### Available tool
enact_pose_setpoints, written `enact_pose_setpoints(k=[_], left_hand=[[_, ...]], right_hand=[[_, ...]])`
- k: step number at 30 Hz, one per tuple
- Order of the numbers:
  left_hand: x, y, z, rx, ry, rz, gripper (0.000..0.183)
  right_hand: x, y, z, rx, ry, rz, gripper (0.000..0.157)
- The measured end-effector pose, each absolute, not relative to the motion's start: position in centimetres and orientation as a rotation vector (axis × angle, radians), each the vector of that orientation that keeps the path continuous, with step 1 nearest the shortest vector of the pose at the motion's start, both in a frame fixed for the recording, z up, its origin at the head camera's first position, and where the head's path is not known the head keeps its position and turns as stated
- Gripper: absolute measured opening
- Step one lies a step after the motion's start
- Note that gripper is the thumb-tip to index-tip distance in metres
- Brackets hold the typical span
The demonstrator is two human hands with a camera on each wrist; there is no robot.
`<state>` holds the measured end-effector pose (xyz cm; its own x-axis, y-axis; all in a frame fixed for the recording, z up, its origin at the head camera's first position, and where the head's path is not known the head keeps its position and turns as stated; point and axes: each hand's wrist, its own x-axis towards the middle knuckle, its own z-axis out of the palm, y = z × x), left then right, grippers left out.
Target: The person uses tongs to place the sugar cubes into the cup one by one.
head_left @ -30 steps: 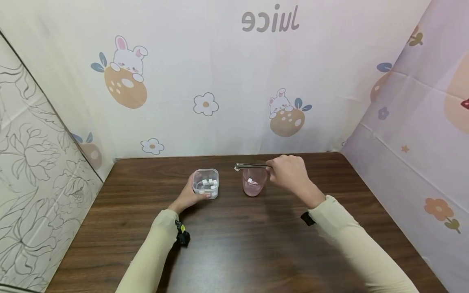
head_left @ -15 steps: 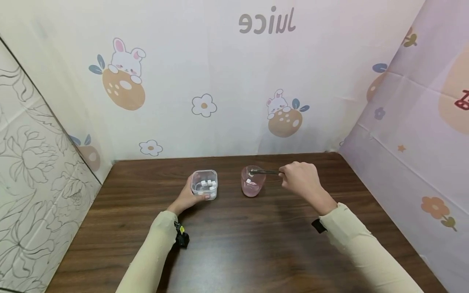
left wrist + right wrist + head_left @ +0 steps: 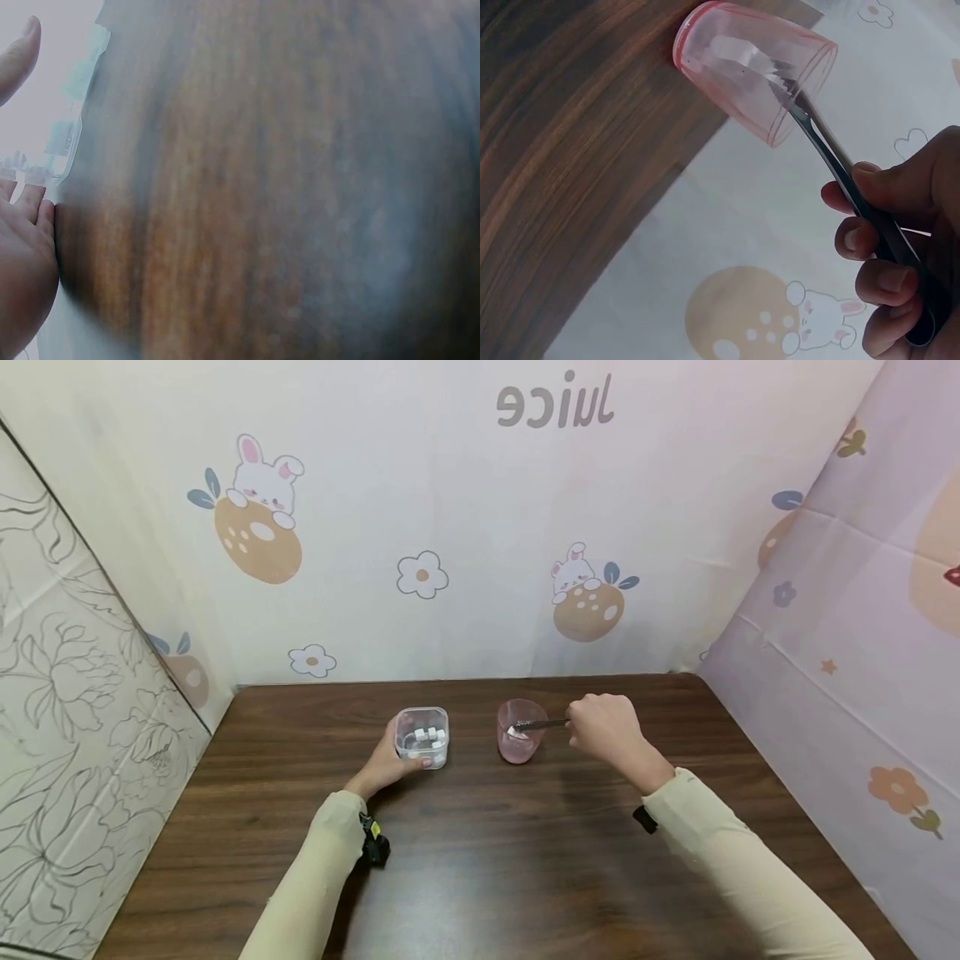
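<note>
My left hand [image 3: 384,768] holds a clear square plastic container [image 3: 422,718], the thumb along its near side. Several small white cubes [image 3: 438,734] lie inside it. To the right a translucent pink cup [image 3: 517,755] stands on the table. With curled fingers my right hand [image 3: 911,240] grips a pair of metal tongs [image 3: 832,161], their tips inside the cup's mouth. White pieces [image 3: 739,52] show blurred through the cup wall. Whether the tips still pinch a cube, I cannot tell. In the left wrist view the container [image 3: 64,97] is washed out by glare.
The dark wood table [image 3: 480,860] carries the container and cup near its back edge. A printed cloth backdrop [image 3: 480,527] rises right behind that edge, with more panels at the left and right sides.
The tongs, with a white cube at their tips, were left of the cup's top, then over its mouth; now their tips are lower, inside the cup. My left hand and the container stay put.
</note>
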<state>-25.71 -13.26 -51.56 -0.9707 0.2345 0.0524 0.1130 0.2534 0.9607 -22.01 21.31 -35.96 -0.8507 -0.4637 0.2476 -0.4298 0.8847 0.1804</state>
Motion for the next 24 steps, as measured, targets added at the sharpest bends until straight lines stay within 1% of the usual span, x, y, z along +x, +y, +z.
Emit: enact_pose_setpoints(k=[8, 13, 19, 24], left_hand=[[-24.3, -13.2, -48.4, 0.362, 2.339, 1.828, 0.1], [-23.9, -13.1, -47.9, 0.36, 2.338, 1.834, 0.098], [-24.0, -13.1, -48.1, 0.359, 2.325, 1.848, 0.098], [-24.2, -13.2, -48.3, 0.364, 2.315, 1.857, 0.099]], right_hand=[[-22.4, 20.7, -36.3, 0.706, -2.798, -0.205, 0.043], [-22.5, 20.3, -36.0, 0.724, -2.801, -0.229, 0.042], [-22.8, 20.0, -36.1, 0.728, -2.804, -0.244, 0.038], [-22.9, 19.9, -36.2, 0.731, -2.8, -0.237, 0.038]])
